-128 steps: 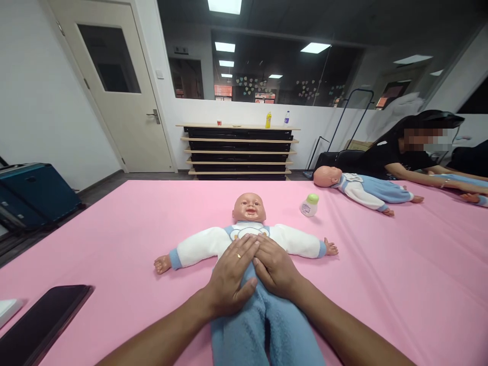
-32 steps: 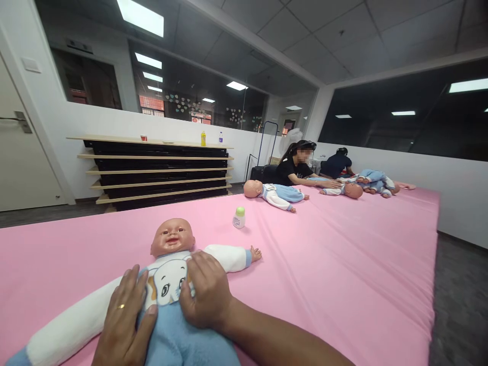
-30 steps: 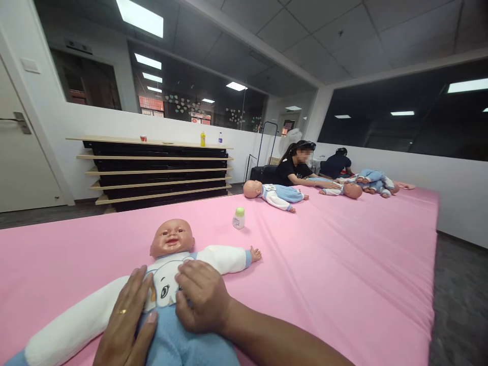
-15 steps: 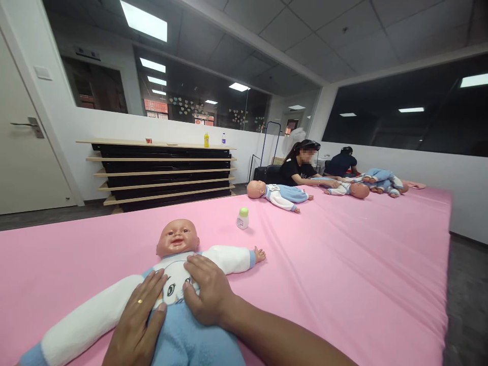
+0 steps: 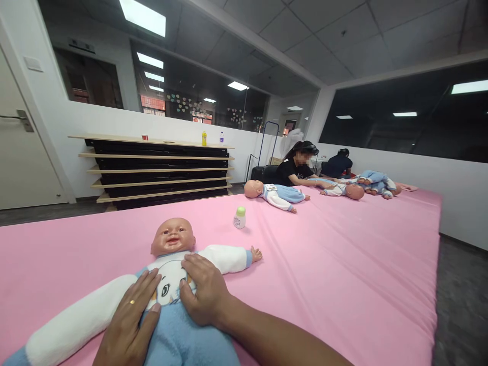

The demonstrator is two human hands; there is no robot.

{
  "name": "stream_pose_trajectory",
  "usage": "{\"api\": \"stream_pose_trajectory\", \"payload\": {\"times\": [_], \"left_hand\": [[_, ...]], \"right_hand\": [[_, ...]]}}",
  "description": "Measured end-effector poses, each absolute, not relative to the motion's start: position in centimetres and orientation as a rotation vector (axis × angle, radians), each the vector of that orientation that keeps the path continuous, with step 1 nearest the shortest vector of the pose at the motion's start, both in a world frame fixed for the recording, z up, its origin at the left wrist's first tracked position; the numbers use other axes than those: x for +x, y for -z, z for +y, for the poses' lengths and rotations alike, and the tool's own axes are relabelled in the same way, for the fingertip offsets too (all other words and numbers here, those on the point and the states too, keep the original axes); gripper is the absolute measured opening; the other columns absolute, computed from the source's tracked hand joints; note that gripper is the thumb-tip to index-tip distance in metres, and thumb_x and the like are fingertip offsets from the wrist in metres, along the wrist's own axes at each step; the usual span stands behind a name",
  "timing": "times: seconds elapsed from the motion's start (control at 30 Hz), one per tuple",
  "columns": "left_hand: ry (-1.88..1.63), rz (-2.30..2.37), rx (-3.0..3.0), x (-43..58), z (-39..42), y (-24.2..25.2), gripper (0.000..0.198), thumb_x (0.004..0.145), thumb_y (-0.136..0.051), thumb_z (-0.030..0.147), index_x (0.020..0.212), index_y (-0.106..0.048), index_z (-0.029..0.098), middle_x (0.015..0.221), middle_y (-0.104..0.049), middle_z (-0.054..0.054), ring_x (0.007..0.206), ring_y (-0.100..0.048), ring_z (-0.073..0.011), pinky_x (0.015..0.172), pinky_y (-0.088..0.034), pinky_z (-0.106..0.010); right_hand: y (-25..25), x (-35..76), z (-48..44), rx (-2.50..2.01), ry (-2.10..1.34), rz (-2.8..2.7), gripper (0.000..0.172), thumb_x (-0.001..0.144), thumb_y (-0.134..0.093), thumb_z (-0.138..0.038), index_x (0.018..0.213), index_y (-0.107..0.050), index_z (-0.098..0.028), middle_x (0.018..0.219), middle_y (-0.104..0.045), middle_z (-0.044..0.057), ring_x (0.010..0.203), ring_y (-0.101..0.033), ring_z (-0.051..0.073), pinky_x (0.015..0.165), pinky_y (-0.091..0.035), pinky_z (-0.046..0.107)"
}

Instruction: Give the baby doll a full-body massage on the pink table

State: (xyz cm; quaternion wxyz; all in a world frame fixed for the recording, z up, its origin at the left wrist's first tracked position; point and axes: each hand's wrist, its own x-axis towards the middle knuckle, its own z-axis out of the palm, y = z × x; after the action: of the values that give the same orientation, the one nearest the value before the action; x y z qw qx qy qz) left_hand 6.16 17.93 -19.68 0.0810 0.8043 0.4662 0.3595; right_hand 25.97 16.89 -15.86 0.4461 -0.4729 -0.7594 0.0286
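Observation:
A baby doll [image 5: 173,239] in a white and blue suit lies on its back on the pink mat [image 5: 324,264], arms spread. My left hand [image 5: 131,320], with a ring on one finger, lies flat on the doll's chest on the left side. My right hand [image 5: 204,292] rests flat on the chest on the right side, fingers stretched toward the elephant print. Both hands hold nothing.
A small white bottle with a green cap [image 5: 239,218] stands beyond the doll. Further doll figures [image 5: 274,194] lie at the far end, where two people [image 5: 295,165] lean over them. Dark shelves [image 5: 160,170] line the back wall.
Since 4.3 s ago my view has swung right and lifted. In the last second my hands have slid slightly together and apart over the doll's chest; the doll stays put.

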Motion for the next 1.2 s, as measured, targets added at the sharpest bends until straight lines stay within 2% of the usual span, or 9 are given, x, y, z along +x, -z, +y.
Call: {"api": "stream_pose_trajectory", "payload": {"times": [0.33, 0.43, 0.53, 0.63, 0.73, 0.93, 1.07, 1.2], "left_hand": [[-1.08, 1.401, 2.438, 6.3, 17.9, 19.4, 0.054, 0.09, -0.038, 0.042, 0.143, -0.037, 0.032, 0.149, -0.039, 0.003, 0.143, -0.033, -0.0202, 0.121, -0.031, -0.049], [-1.163, 1.373, 2.473, 6.2, 17.2, 18.8, 0.058, 0.089, -0.04, 0.039, 0.146, -0.032, 0.033, 0.15, -0.037, 0.001, 0.143, -0.033, -0.022, 0.121, -0.031, -0.05], [-1.218, 1.18, 2.603, 6.1, 16.4, 18.4, 0.066, 0.086, -0.045, 0.034, 0.149, -0.024, 0.034, 0.154, -0.032, 0.0, 0.144, -0.031, -0.0241, 0.121, -0.03, -0.051], [-1.134, 1.059, 2.684, 6.0, 16.3, 18.4, 0.068, 0.086, -0.045, 0.033, 0.149, -0.023, 0.036, 0.154, -0.031, 0.002, 0.144, -0.032, -0.023, 0.121, -0.033, -0.046], [-1.039, 1.155, 2.652, 6.3, 16.7, 18.5, 0.064, 0.089, -0.043, 0.032, 0.15, -0.022, 0.036, 0.154, -0.031, 0.003, 0.144, -0.033, -0.0198, 0.122, -0.031, -0.043], [-0.87, 1.312, 2.504, 7.0, 16.8, 17.5, 0.058, 0.093, -0.037, 0.033, 0.15, -0.024, 0.029, 0.156, -0.027, -0.003, 0.148, -0.023, -0.02, 0.123, -0.023, -0.051], [-0.949, 1.388, 2.361, 7.2, 16.7, 17.3, 0.056, 0.093, -0.038, 0.034, 0.149, -0.028, 0.028, 0.155, -0.029, -0.004, 0.148, -0.021, -0.0205, 0.123, -0.021, -0.054], [-1.039, 1.44, 2.273, 7.1, 16.7, 17.6, 0.057, 0.092, -0.041, 0.035, 0.147, -0.032, 0.025, 0.154, -0.03, -0.006, 0.148, -0.023, -0.0217, 0.122, -0.023, -0.054]], "right_hand": [[15.9, 26.0, 17.0, -1.182, -0.028, -1.88, 0.044, 0.083, -0.051, -0.03, 0.123, -0.058, -0.012, 0.131, -0.057, 0.012, 0.122, -0.053, 0.021, 0.112, -0.038, 0.036], [16.0, 26.0, 16.9, -1.137, 0.08, -1.837, 0.033, 0.081, -0.05, -0.027, 0.107, -0.063, -0.012, 0.118, -0.064, 0.014, 0.112, -0.059, 0.021, 0.105, -0.044, 0.037], [15.7, 26.0, 16.7, -0.898, 0.175, -1.967, 0.02, 0.079, -0.05, -0.028, 0.088, -0.063, -0.016, 0.102, -0.069, 0.01, 0.104, -0.063, 0.02, 0.098, -0.05, 0.034], [14.8, 26.1, 16.5, -0.728, 0.126, -2.185, 0.026, 0.083, -0.046, -0.031, 0.098, -0.062, -0.018, 0.106, -0.068, 0.007, 0.112, -0.06, 0.018, 0.099, -0.049, 0.032], [14.0, 26.0, 16.4, -0.782, 0.013, -2.217, 0.033, 0.088, -0.041, -0.029, 0.112, -0.061, -0.017, 0.114, -0.066, 0.008, 0.119, -0.056, 0.017, 0.105, -0.044, 0.033], [14.5, 26.2, 16.7, -1.017, -0.148, -2.108, 0.044, 0.088, -0.051, -0.03, 0.129, -0.057, -0.016, 0.136, -0.054, 0.013, 0.131, -0.046, 0.023, 0.113, -0.034, 0.046], [15.0, 26.3, 16.9, -1.118, -0.163, -2.048, 0.047, 0.087, -0.052, -0.028, 0.132, -0.055, -0.014, 0.139, -0.051, 0.015, 0.132, -0.046, 0.025, 0.112, -0.036, 0.049], [15.3, 26.2, 16.6, -1.122, -0.076, -1.956, 0.043, 0.085, -0.052, -0.023, 0.126, -0.059, -0.011, 0.132, -0.056, 0.016, 0.125, -0.052, 0.026, 0.108, -0.042, 0.048]]}}
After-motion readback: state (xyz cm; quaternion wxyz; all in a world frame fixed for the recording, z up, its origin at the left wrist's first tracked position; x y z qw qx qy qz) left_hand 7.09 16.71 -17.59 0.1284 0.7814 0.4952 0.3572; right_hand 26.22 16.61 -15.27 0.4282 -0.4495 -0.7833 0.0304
